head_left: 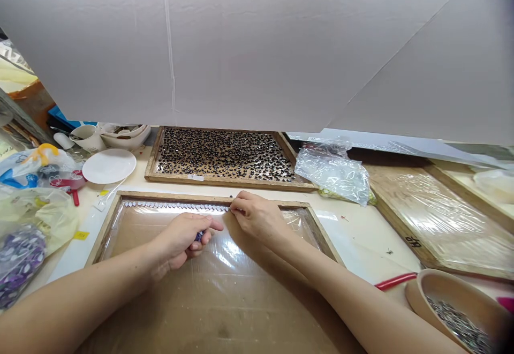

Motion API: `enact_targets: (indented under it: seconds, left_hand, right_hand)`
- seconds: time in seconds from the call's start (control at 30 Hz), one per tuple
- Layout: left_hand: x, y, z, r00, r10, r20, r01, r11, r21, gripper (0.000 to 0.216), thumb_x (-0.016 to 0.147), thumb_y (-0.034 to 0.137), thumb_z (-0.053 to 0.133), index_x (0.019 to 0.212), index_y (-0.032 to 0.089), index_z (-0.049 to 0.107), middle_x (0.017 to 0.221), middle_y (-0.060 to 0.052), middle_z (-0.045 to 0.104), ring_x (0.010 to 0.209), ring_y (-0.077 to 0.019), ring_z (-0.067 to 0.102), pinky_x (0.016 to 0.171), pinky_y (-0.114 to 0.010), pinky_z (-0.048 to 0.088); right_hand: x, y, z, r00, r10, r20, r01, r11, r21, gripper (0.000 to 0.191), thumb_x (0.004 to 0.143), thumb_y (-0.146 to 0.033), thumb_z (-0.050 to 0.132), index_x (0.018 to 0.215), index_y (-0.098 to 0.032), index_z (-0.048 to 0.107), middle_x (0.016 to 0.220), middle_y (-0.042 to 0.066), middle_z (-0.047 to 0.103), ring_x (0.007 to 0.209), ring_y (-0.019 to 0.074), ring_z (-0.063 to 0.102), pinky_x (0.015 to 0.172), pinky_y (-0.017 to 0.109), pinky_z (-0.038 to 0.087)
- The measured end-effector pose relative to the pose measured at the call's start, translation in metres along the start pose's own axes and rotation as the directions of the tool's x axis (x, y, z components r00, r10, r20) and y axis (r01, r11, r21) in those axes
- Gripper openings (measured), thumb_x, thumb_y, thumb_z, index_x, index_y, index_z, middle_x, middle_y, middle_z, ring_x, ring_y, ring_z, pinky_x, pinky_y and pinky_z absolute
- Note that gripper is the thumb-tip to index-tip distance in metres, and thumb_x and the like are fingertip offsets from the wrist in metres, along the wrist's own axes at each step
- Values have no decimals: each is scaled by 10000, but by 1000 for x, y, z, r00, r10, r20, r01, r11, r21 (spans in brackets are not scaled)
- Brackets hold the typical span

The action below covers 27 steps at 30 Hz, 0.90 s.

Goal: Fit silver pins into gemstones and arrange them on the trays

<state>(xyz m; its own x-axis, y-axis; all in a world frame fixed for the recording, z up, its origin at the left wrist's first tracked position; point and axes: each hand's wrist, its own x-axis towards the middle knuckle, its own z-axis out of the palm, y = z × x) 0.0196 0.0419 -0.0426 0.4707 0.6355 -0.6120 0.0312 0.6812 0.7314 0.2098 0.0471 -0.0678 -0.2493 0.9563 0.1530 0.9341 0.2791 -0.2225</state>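
A wooden-framed tray (105, 227) lined with clear film lies in front of me. Along its far edge runs a row of small shiny pieces (172, 205). My right hand (259, 217) pinches at the right end of that row, fingertips together on a piece too small to name. My left hand (184, 239) rests on the film just to the left, fingers curled around a small blue-and-white object (199, 235).
A second wooden tray (152, 161) with several dark beads sits behind. A white plate (108, 165), cups and plastic bags lie at the left. A crumpled clear bag (333, 172) and a film-covered board (433, 209) are at the right, a bowl (441, 295) of small pieces near right.
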Motion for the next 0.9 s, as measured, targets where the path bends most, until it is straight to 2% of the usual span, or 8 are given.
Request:
enact_targets:
  seconds: [0.23, 0.37, 0.53, 0.6, 0.67, 0.73, 0.83, 0.9]
  left_hand:
    - [0, -1, -1, 1000, 5, 7, -5, 1000, -4, 279, 776, 335, 535, 892, 98, 623, 518, 60, 438, 358, -15, 245, 410, -221, 78]
    - [-1, -1, 0, 1000, 5, 3, -4, 1000, -8, 277, 770, 335, 540, 888, 98, 623, 512, 59, 434, 356, -18, 241, 409, -225, 71]
    - [1, -2, 0, 1000, -14, 0, 13, 999, -36, 249, 784, 309, 525, 876, 100, 624, 520, 55, 432, 361, -18, 238, 411, -223, 64]
    - [3, -3, -1, 999, -41, 21, 43, 996, -79, 286, 806, 345, 503, 870, 93, 623, 528, 49, 436, 362, -17, 239, 412, -220, 65]
    - [4, -3, -3, 996, -74, 53, 80, 989, -124, 379, 832, 422, 458, 859, 81, 623, 526, 39, 446, 358, -18, 237, 411, -216, 73]
    - [4, -3, -5, 991, -100, 93, 114, 981, -157, 474, 845, 499, 402, 837, 79, 621, 507, 28, 452, 347, -24, 237, 406, -213, 82]
    - [4, -2, -5, 979, -132, 158, 158, 973, -166, 548, 837, 591, 329, 742, 116, 584, 482, 14, 463, 325, -35, 249, 397, -213, 74]
    - [4, -1, -4, 968, -166, 190, 193, 972, -136, 594, 814, 657, 282, 660, 140, 531, 468, 9, 463, 310, -36, 250, 389, -214, 61]
  right_hand:
    - [2, 1, 0, 999, -21, 36, 23, 997, -69, 262, 830, -136, 441, 702, -179, 666, 761, 34, 604, 623, 125, 502, 539, 249, 282]
    - [0, -5, -5, 996, -52, 68, 59, 994, -94, 250, 785, -113, 464, 704, -180, 691, 749, 50, 625, 631, 139, 518, 536, 258, 290]
    - [-4, -11, -10, 998, -52, 28, 55, 993, -105, 265, 759, -117, 460, 640, -182, 688, 703, 68, 625, 593, 144, 514, 522, 273, 305]
    - [-6, -9, -12, 998, -60, 17, 61, 994, -87, 274, 765, -100, 446, 670, -180, 690, 724, 66, 624, 592, 137, 514, 517, 264, 314]
    - [-8, -8, -14, 996, -81, -34, 80, 997, -23, 282, 790, -92, 428, 740, -178, 691, 773, 65, 626, 624, 134, 529, 534, 250, 340]
    - [-11, -12, -17, 986, -125, -111, 140, 981, 134, 266, 821, -110, 429, 808, -178, 686, 816, 65, 624, 683, 137, 550, 584, 242, 386]
    - [-17, -27, -20, 969, -211, -131, 247, 867, 432, 240, 849, -150, 460, 924, -199, 682, 823, 54, 613, 716, 129, 562, 632, 237, 436]
    - [-20, -38, -19, 965, -243, -102, 260, 807, 530, 256, 849, -144, 469, 974, -224, 678, 825, 48, 605, 706, 123, 561, 625, 236, 447]
